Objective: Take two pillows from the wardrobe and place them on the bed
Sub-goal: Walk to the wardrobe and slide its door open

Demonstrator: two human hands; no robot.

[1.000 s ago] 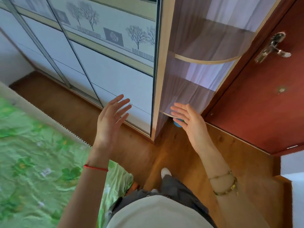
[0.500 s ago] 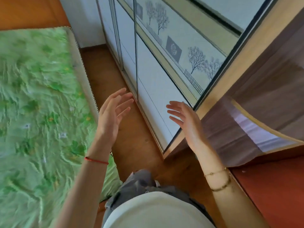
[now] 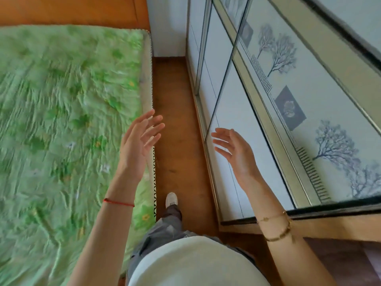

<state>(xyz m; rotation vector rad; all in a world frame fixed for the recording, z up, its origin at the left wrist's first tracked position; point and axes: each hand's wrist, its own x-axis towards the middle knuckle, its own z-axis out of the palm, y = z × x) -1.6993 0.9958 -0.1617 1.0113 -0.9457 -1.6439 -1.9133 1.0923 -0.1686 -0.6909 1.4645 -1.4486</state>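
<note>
Both hands empty, left hand and right hand raised with fingers spread in the aisle between bed and wardrobe, likely because its sliding doors are shut; no pillows visible, presumably behind them.

Wooden floor strip, pale wall beyond, daylight.

Held both arms out ahead at about waist height, bare to the forearm, palms turned toward each other. Kept the left hand empty with fingers loosely spread and slightly curled, a red thread round that wrist. Had the right hand likewise empty, fingers fanned apart, two thin gold bracelets on its wrist.
</note>
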